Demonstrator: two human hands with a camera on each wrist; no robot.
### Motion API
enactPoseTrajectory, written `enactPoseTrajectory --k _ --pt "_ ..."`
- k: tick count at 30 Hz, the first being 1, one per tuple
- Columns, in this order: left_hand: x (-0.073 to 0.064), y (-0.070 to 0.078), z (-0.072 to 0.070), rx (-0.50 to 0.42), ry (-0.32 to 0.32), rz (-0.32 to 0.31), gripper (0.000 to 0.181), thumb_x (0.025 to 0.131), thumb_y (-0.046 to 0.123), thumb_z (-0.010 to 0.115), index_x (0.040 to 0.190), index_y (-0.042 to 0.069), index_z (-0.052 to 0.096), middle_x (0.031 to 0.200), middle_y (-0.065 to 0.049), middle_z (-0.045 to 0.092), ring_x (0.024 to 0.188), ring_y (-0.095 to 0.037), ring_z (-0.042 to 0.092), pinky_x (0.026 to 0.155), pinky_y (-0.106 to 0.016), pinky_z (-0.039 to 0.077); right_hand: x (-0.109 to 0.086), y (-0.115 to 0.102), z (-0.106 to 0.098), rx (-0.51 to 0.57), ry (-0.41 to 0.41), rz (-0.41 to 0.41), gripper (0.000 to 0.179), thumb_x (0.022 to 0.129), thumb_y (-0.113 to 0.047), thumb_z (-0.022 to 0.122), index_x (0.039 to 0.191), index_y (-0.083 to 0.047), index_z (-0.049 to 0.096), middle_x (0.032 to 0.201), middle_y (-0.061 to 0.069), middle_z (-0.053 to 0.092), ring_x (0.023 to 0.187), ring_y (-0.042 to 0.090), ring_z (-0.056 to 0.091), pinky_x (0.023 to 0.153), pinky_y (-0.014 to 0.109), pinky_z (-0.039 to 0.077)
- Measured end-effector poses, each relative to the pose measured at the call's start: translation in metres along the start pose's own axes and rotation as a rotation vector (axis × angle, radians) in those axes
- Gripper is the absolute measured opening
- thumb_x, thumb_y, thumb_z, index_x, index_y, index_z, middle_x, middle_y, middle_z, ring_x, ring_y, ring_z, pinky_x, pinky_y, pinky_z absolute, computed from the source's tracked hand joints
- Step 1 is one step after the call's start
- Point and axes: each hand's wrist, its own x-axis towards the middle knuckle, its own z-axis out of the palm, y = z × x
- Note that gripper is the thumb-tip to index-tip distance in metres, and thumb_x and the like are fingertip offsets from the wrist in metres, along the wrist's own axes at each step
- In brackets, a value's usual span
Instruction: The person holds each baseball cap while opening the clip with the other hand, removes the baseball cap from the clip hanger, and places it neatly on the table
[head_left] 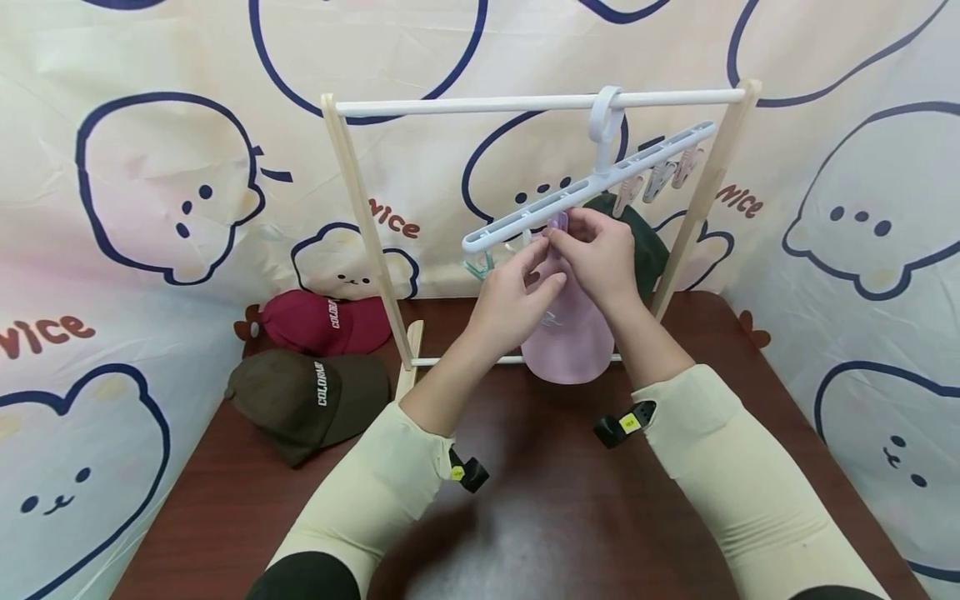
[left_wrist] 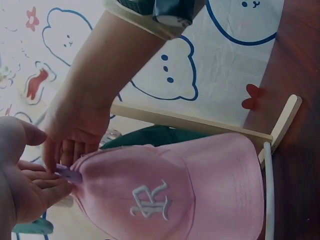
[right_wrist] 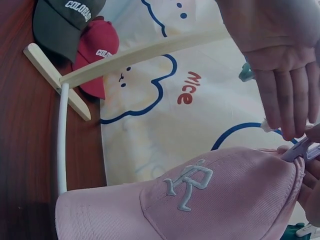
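Observation:
A pink cap (head_left: 567,342) with a white letter on its front hangs brim down below a white clip hanger (head_left: 536,210). At the cap's upper edge sits a purple clothespin (right_wrist: 298,151), its jaws on the fabric. My right hand (head_left: 606,257) pinches this clothespin between thumb and fingers. Beside it, my left hand (head_left: 512,298) holds nothing; in the right wrist view its fingers (right_wrist: 285,95) reach out straight, tips close to the clothespin. Behind the pink cap, a dark green cap (head_left: 647,242) hangs partly hidden.
The hanger hooks over the white top rail (head_left: 480,105) of a wooden-sided rack (head_left: 367,225). Several clothespins (head_left: 660,179) dangle at its right, a green one (head_left: 478,265) at its left. A red cap (head_left: 307,321) and a brown cap (head_left: 300,396) lie left on the table (head_left: 510,517).

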Motion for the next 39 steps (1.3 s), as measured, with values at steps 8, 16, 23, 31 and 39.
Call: enactPoseTrajectory --k 8,16,23,31,39 --pt "0.008 -0.007 0.012 0.156 -0.009 0.047 0.068 0.095 0.019 0.064 0.154 0.008 0.032 0.155 -0.003 0.040 0.140 -0.010 0.041 0.111 -0.024 0.038 0.006 0.004 -0.010 0.031 -0.030 0.021 0.031 0.087 -0.021 0.075 0.112 -0.003 0.073 0.092 0.010 0.075 0.077 0.006 0.069 0.069 0.019 0.057" --pt "0.021 -0.013 0.021 0.274 -0.035 0.054 0.078 0.095 0.023 0.062 0.157 0.007 0.018 0.165 -0.005 0.014 0.151 -0.012 0.011 0.122 -0.029 0.015 0.011 0.005 -0.018 0.062 -0.065 0.053 0.034 0.088 -0.016 0.074 0.117 0.001 0.070 0.093 0.008 0.075 0.077 0.004 0.068 0.071 0.018 0.056" --pt "0.032 -0.016 0.021 0.350 -0.046 0.024 0.059 0.099 0.020 0.056 0.151 0.006 0.033 0.155 -0.011 0.040 0.144 -0.020 0.035 0.118 -0.034 0.029 0.012 0.003 -0.020 0.110 -0.090 0.098 0.037 0.088 -0.016 0.074 0.119 0.002 0.069 0.097 0.007 0.075 0.083 0.004 0.069 0.075 0.020 0.057" --pt "0.038 -0.019 0.018 0.357 -0.017 0.056 0.041 0.101 0.019 0.055 0.141 0.014 0.054 0.123 -0.005 0.067 0.100 -0.016 0.063 0.088 -0.031 0.051 0.013 0.002 -0.027 0.214 -0.138 0.156 0.037 0.089 -0.013 0.072 0.119 0.008 0.066 0.095 0.001 0.074 0.088 0.008 0.068 0.080 0.020 0.056" --pt "0.041 -0.018 0.017 0.283 0.055 0.044 0.031 0.096 0.018 0.063 0.126 0.011 0.067 0.100 -0.003 0.072 0.082 -0.013 0.058 0.073 -0.025 0.049 0.018 0.000 -0.033 0.157 -0.203 0.205 0.040 0.091 -0.023 0.072 0.122 0.002 0.067 0.106 0.002 0.073 0.102 0.012 0.066 0.095 0.029 0.052"
